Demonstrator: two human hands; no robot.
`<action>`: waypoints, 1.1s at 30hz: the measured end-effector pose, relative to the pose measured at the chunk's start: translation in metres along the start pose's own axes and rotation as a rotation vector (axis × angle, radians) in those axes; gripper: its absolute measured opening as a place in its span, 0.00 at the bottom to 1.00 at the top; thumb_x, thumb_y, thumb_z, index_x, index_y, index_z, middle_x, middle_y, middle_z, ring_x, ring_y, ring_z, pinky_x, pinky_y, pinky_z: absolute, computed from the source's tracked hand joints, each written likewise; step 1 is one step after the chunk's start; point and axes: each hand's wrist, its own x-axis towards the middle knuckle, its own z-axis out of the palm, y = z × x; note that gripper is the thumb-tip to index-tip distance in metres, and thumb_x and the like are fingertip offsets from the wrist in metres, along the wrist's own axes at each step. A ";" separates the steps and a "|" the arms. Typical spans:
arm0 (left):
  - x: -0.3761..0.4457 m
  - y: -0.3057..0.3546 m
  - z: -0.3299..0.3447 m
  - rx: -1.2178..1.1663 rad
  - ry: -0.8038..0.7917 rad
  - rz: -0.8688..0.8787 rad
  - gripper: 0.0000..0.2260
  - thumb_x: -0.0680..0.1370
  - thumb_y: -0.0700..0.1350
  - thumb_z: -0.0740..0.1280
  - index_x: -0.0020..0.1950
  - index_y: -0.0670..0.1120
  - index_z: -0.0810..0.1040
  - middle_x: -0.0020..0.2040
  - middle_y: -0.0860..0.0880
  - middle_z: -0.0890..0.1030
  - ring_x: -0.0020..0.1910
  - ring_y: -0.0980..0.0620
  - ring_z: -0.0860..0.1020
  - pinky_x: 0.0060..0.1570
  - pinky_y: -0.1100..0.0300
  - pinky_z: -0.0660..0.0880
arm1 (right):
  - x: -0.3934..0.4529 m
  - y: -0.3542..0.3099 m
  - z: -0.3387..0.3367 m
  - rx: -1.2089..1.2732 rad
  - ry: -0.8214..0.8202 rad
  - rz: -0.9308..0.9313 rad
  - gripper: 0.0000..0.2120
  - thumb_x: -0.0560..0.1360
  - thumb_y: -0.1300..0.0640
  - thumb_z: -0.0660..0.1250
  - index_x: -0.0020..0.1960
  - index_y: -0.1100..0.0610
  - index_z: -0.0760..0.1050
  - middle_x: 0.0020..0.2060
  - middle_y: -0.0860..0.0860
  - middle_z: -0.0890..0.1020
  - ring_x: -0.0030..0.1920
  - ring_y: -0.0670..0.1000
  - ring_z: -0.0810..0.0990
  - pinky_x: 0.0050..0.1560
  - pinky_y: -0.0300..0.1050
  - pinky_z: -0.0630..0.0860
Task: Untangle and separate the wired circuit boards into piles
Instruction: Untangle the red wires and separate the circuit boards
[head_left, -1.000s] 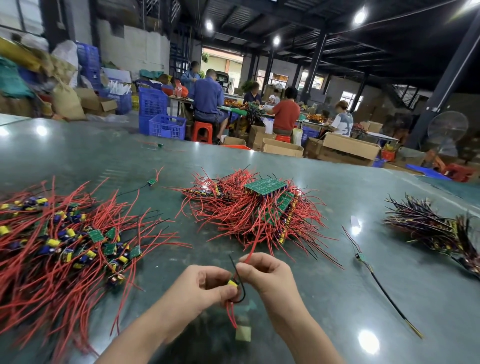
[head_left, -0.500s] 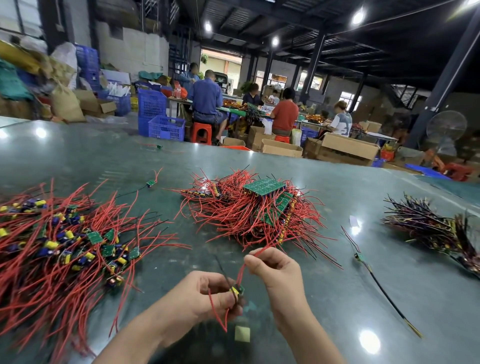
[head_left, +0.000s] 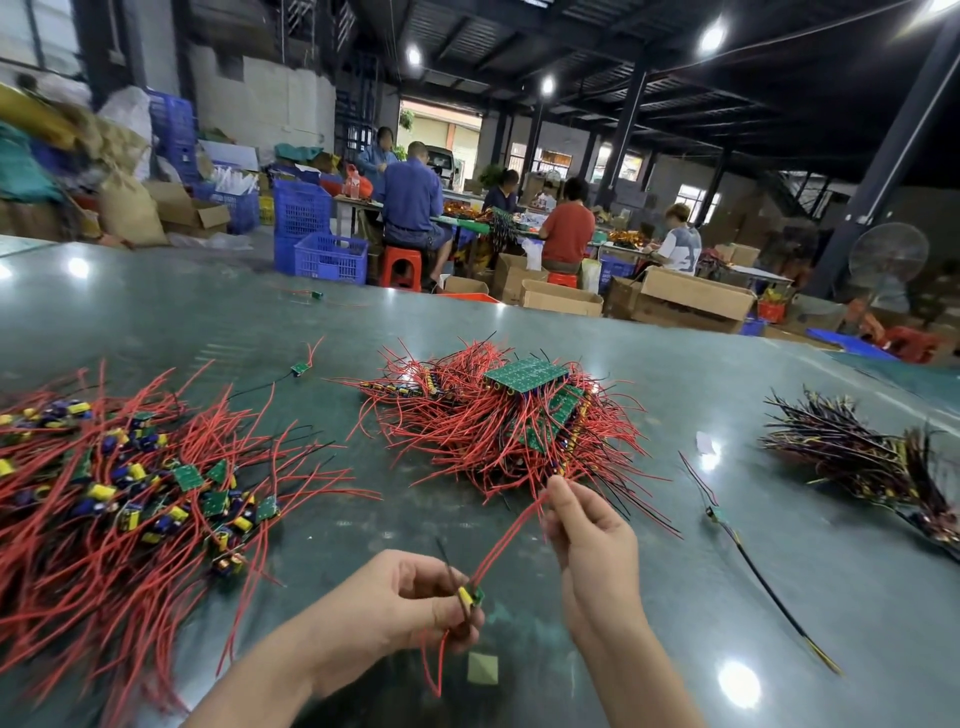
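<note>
Your left hand (head_left: 410, 603) pinched small circuit board (head_left: 471, 595) above table (head_left: 623, 597); your right hand (head_left: 587, 535) gripped its red wires (head_left: 506, 540), drawn taut toward central tangled pile (head_left: 509, 421)

Left hand (head_left: 410, 605) low, fingers curled, pinching. Right hand (head_left: 592, 540) raised higher, fingertips (head_left: 558, 488) pinched together.

Tangled pile (head_left: 509, 431) behind both hands

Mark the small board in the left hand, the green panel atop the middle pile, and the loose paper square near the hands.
small board (head_left: 474, 596): head view, its green edge beside the yellow part.
green panel (head_left: 525, 374): head view, middle of top face.
paper square (head_left: 482, 668): head view, centre.
</note>
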 end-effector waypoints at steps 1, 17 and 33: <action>0.000 -0.001 -0.001 0.000 0.011 -0.003 0.03 0.68 0.38 0.72 0.40 0.39 0.84 0.40 0.41 0.83 0.37 0.50 0.82 0.38 0.62 0.78 | 0.003 -0.001 -0.003 0.020 0.009 0.008 0.03 0.67 0.58 0.72 0.35 0.56 0.83 0.28 0.48 0.79 0.28 0.42 0.72 0.32 0.32 0.72; -0.002 -0.001 -0.004 0.005 0.037 -0.029 0.05 0.65 0.35 0.75 0.36 0.43 0.82 0.42 0.41 0.83 0.38 0.51 0.81 0.41 0.60 0.78 | 0.017 -0.011 -0.014 0.217 0.206 -0.041 0.07 0.75 0.64 0.66 0.40 0.56 0.77 0.28 0.47 0.81 0.24 0.39 0.72 0.28 0.30 0.72; 0.007 0.001 -0.002 -0.334 0.451 0.183 0.08 0.70 0.31 0.67 0.47 0.39 0.76 0.40 0.42 0.84 0.33 0.50 0.83 0.33 0.61 0.80 | -0.022 0.011 0.020 -0.355 -0.400 -0.003 0.09 0.72 0.65 0.70 0.47 0.52 0.80 0.35 0.45 0.83 0.35 0.41 0.78 0.40 0.35 0.76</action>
